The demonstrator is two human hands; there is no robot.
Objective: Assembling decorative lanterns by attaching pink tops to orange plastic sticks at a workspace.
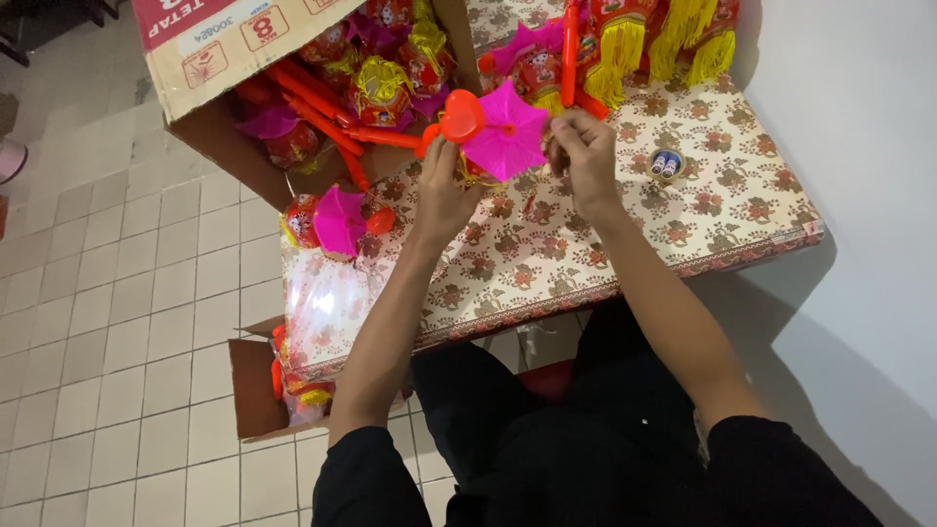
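cardboard box [200, 68] full of toy lanterns [381, 83]

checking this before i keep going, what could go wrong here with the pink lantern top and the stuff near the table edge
1. The pink lantern top is held up over the table by the left hand and right hand; a slip could drop it.
2. A second pink lantern lies at the table's left edge and could slide to the floor.
3. The small round tin near the right hand might get knocked.

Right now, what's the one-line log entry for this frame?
left hand: holds pink-topped toy lantern | right hand: pinches its edge | floral-cloth table | open carton of lanterns beside
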